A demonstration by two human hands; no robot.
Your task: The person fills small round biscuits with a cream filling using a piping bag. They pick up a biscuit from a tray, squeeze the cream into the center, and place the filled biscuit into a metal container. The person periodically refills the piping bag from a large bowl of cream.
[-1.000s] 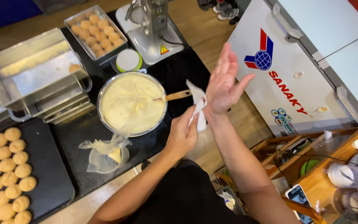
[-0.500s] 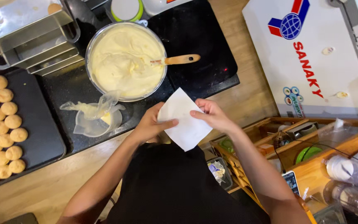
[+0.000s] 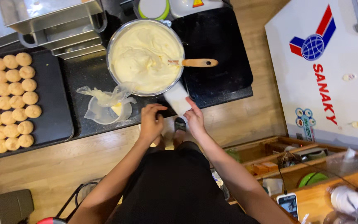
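A person's right hand (image 3: 194, 118) pinches a white folded paper sheet (image 3: 177, 98) at the black counter's (image 3: 224, 83) edge; the left hand (image 3: 151, 122) curls loosely beside it, holding nothing. Beyond lie a used clear plastic piping bag (image 3: 106, 103), a cream-filled steel bowl (image 3: 146, 56) and unfilled round golden puffs (image 3: 9, 99).

Bright, even indoor light from overhead, shadows soft and short. Glare on the stacked metal trays (image 3: 54, 25) top left and on the white freezer lid (image 3: 332, 70). Mostly sharp; slight blur on the hands, wide-angle bending at the edges, bottom right corner soft.
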